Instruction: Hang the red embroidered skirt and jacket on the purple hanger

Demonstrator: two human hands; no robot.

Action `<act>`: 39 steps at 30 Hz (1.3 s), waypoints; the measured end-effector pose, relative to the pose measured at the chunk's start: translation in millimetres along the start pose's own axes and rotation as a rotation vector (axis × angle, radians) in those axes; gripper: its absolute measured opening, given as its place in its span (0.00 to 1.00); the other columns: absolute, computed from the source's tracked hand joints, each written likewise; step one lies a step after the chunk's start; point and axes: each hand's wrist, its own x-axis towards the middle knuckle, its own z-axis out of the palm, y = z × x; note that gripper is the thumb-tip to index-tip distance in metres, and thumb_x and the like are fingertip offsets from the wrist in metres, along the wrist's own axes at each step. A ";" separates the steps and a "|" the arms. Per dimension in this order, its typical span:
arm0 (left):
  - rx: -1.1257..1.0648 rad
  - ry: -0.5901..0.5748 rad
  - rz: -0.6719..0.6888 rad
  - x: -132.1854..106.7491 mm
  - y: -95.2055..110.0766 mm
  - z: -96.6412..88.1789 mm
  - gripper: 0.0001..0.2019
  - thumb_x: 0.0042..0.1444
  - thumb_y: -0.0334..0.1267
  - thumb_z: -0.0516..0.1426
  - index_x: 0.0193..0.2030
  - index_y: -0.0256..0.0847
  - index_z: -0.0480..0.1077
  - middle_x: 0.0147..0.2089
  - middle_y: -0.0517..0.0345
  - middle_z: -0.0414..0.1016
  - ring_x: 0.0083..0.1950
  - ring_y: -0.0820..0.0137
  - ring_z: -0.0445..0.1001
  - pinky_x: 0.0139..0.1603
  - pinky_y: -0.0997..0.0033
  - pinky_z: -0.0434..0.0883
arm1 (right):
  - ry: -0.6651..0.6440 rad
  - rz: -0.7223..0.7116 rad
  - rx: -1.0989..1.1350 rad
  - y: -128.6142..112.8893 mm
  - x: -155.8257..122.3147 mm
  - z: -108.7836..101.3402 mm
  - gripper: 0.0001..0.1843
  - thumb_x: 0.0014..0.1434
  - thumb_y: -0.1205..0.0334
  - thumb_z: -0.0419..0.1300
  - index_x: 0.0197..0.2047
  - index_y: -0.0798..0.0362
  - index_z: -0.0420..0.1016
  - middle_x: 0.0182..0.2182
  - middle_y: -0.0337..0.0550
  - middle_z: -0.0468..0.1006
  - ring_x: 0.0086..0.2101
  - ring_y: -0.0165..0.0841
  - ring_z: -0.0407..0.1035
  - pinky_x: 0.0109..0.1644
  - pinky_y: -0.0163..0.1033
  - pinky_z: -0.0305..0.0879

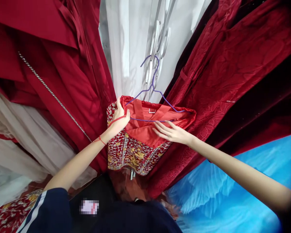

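Note:
A red garment point(138, 142) with gold and silver embroidery and a plain red lining hangs on a purple wire hanger point(152, 87) in the middle of the view. My left hand point(119, 117) is closed on the garment's left top edge, where a thin red strap crosses my fingers. My right hand point(171, 132) lies on the red lining just under the hanger's bottom wire, fingers stretched out and apart. A red string bracelet circles my left wrist.
Dark red gowns point(232, 81) hang close on the right and bright red ones point(50, 64) on the left, one with a silver chain point(55, 97). White fabric point(128, 42) and white hangers hang behind. Blue tulle point(232, 194) fills the lower right, pale fabric point(19, 142) the left.

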 end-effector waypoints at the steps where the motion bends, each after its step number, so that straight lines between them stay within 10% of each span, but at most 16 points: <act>1: 0.002 -0.003 -0.006 -1.2 0.2 -0.5 0.32 0.59 0.38 0.55 0.69 0.39 0.51 0.58 0.37 0.74 0.49 0.55 0.79 0.59 0.52 0.71 | 0.021 0.012 0.018 6.1 8.8 -4.0 0.25 0.65 0.74 0.46 0.62 0.50 0.67 0.55 0.51 0.77 0.57 0.38 0.69 0.57 0.50 0.66; 5: -0.007 -0.029 -0.043 -7.2 1.1 4.6 0.31 0.60 0.35 0.52 0.70 0.39 0.51 0.47 0.42 0.79 0.42 0.57 0.79 0.51 0.51 0.74 | 0.087 0.395 0.055 25.9 60.7 -16.5 0.19 0.71 0.61 0.45 0.41 0.55 0.77 0.27 0.47 0.79 0.31 0.35 0.73 0.37 0.41 0.63; 10: -0.056 -0.025 -0.022 -13.0 10.7 10.5 0.29 0.61 0.34 0.50 0.70 0.43 0.53 0.45 0.47 0.79 0.39 0.61 0.78 0.49 0.54 0.75 | 0.102 0.720 0.000 42.8 118.0 -19.0 0.27 0.72 0.49 0.41 0.41 0.56 0.76 0.23 0.47 0.76 0.23 0.33 0.66 0.29 0.39 0.50; 18: -0.043 0.018 0.178 -4.6 52.3 10.8 0.27 0.60 0.27 0.48 0.66 0.46 0.56 0.57 0.46 0.74 0.42 0.64 0.78 0.55 0.53 0.75 | 0.231 0.718 -0.025 56.5 130.6 -22.6 0.25 0.72 0.54 0.37 0.48 0.57 0.71 0.26 0.49 0.77 0.25 0.35 0.67 0.30 0.40 0.51; 24: -0.057 -0.133 0.209 6.2 25.2 23.7 0.28 0.57 0.28 0.51 0.64 0.48 0.56 0.53 0.49 0.76 0.46 0.63 0.78 0.52 0.56 0.75 | 0.073 0.670 0.005 46.2 124.4 -4.7 0.21 0.69 0.65 0.39 0.53 0.60 0.69 0.35 0.54 0.81 0.28 0.35 0.71 0.28 0.40 0.49; 30: -0.055 -0.243 0.311 -2.2 0.7 20.9 0.29 0.54 0.37 0.59 0.62 0.43 0.58 0.54 0.45 0.74 0.52 0.58 0.76 0.55 0.53 0.72 | 0.066 0.595 0.029 44.4 117.9 4.1 0.26 0.71 0.45 0.42 0.47 0.55 0.72 0.33 0.49 0.82 0.27 0.34 0.71 0.28 0.38 0.44; 39: -0.282 0.013 0.024 -13.9 -21.4 30.0 0.17 0.63 0.51 0.53 0.28 0.42 0.64 0.27 0.62 0.68 0.31 0.71 0.68 0.39 0.70 0.68 | 0.140 0.400 0.056 33.8 125.1 13.7 0.23 0.74 0.51 0.41 0.38 0.53 0.71 0.27 0.43 0.77 0.26 0.31 0.67 0.29 0.39 0.46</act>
